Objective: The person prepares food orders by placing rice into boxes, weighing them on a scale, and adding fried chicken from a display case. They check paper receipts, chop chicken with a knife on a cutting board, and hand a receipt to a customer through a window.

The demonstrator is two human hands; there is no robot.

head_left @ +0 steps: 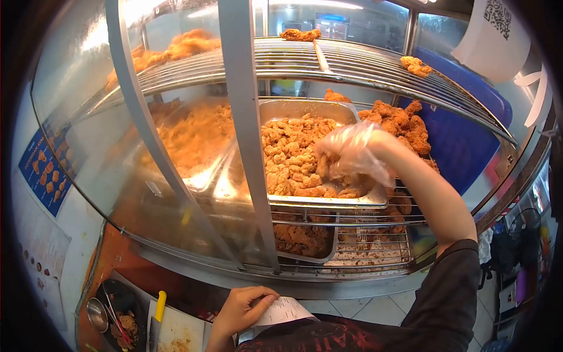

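My right hand (352, 154), in a clear plastic glove, reaches down into a metal tray (328, 202) of small fried chicken pieces (293, 151). Its fingers point into the pieces at the tray's right side. Motion blur and the glove hide whether they grip one. Low in front of my body, my left hand (249, 310) is closed on a printed paper slip (283, 311), pinched under the thumb.
A wire rack (375, 61) with a few chicken pieces spans above the tray. Larger fried chicken (399, 120) lies to its right. White upright frames (243, 117) stand before it. Lower left are a yellow-handled knife (160, 305) and a white board (179, 334).
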